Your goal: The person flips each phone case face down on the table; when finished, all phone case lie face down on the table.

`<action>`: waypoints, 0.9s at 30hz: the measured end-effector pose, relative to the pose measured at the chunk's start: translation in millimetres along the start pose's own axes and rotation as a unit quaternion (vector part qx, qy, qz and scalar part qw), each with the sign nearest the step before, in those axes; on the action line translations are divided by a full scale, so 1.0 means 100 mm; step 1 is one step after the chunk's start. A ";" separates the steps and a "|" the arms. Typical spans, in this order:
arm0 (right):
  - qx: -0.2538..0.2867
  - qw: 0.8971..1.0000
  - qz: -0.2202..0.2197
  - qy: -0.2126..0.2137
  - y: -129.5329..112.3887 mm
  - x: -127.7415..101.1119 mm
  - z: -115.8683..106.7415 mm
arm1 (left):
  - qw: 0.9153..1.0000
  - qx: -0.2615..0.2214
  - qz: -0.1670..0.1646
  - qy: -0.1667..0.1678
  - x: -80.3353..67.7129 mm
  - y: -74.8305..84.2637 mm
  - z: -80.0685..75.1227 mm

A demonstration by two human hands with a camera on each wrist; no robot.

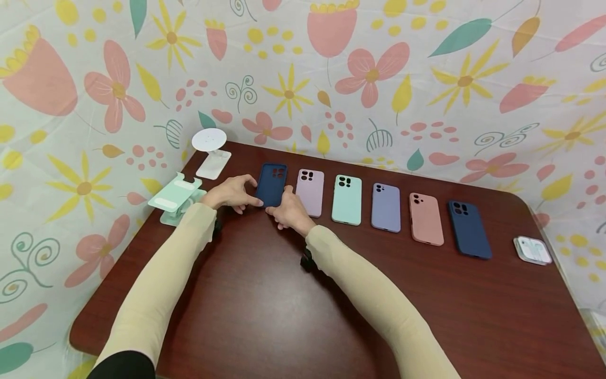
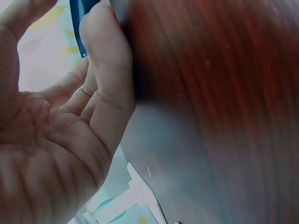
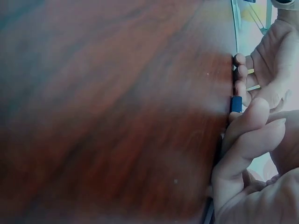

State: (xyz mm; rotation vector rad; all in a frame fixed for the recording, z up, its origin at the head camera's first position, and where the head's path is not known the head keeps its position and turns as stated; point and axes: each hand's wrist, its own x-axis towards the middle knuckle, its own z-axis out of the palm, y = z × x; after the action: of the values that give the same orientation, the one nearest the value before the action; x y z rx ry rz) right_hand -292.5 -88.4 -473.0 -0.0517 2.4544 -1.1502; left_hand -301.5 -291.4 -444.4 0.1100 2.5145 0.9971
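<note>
A dark blue phone case (image 1: 271, 181) lies on the table at the left end of a row of cases, its hollow side up and its camera cutouts at top right. My left hand (image 1: 231, 192) holds its left side, thumb at the lower left corner and index finger higher up the edge. At the lower right, my right hand (image 1: 291, 211) grips the side and bottom corner. The left wrist view shows the left thumb (image 2: 107, 51) against the blue case (image 2: 77, 25). Between both hands, a bit of the case (image 3: 236, 104) shows in the right wrist view.
Rightward run a lilac case (image 1: 310, 195), a mint case (image 1: 347, 202), a periwinkle case (image 1: 385, 210), a pink case (image 1: 426, 221) and another dark blue case (image 1: 470, 231). Boxed white earphones (image 1: 532, 250) lie far right. A mint phone stand (image 1: 175, 195) and white round-topped stand (image 1: 210, 139) stand left.
</note>
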 end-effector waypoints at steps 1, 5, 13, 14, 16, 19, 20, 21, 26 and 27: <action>0.002 1.000 0.001 0.000 -0.01 -0.03 -0.01 | 1.000 -0.002 0.000 0.004 0.00 0.01 0.01; 0.007 1.000 -0.009 0.009 -0.03 -0.12 -0.01 | 1.000 0.001 -0.008 0.023 -0.01 0.06 0.05; 0.013 0.999 -0.048 0.019 0.01 -0.16 0.00 | 0.996 0.029 -0.017 0.082 -0.04 0.16 0.14; 0.012 0.999 -0.048 0.019 0.04 -0.10 0.01 | 0.995 0.036 -0.017 0.091 -0.03 0.17 0.15; 0.012 0.999 -0.048 0.017 0.09 0.01 0.04 | 0.993 0.052 -0.016 0.108 -0.02 0.19 0.17; 0.012 0.998 -0.055 0.020 0.16 0.14 0.09 | 0.990 0.067 -0.024 0.123 0.00 0.23 0.20; 0.013 0.998 -0.058 0.022 0.17 0.15 0.10 | 0.989 0.069 -0.027 0.128 0.01 0.25 0.21; 0.015 0.998 -0.064 0.024 0.17 0.14 0.10 | 0.988 0.071 -0.032 0.130 0.02 0.26 0.21; 0.027 0.995 -0.090 0.037 0.13 0.04 0.10 | 0.987 0.071 -0.051 0.137 0.04 0.31 0.24; 0.029 0.995 -0.092 0.037 0.13 0.04 0.10 | 0.987 0.071 -0.054 0.137 0.05 0.31 0.24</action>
State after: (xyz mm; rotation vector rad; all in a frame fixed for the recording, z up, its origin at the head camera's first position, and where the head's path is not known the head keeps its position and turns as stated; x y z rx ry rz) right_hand -290.0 -88.3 -489.5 -0.2272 2.5224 -1.3217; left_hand -298.3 -251.9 -441.0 -0.1291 2.8051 0.8380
